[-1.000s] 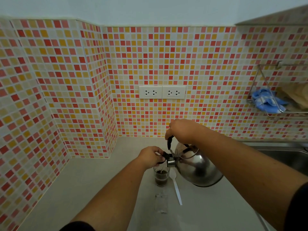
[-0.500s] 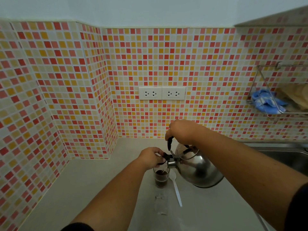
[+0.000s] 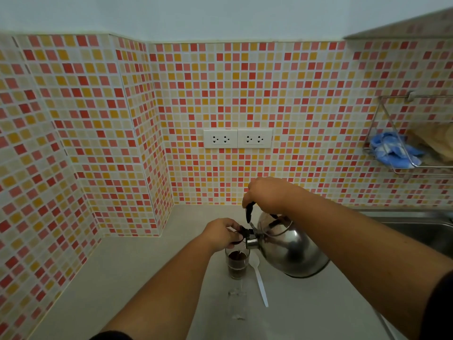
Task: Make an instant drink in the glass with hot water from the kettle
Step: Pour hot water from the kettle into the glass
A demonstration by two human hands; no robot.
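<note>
One glass [image 3: 237, 264] stands on the pale surface [image 3: 137, 273] near the tiled corner, holding dark brown liquid to well over half its height. Tilted above it, the steel kettle [image 3: 288, 249] has its spout over the rim. The right hand [image 3: 266, 193] is clenched around the kettle's black handle from above. The left hand [image 3: 221, 233] pinches the black cap at the spout, just over the glass. A white plastic spoon [image 3: 260, 282] lies on the surface just right of the glass, handle toward the person. An empty clear sachet [image 3: 236, 304] lies in front of the glass. On the back wall sit two white sockets [image 3: 237, 138]; a wire rack [image 3: 414, 133] with a blue cloth [image 3: 392, 149] hangs at the right, above a steel sink [image 3: 426, 229].
</note>
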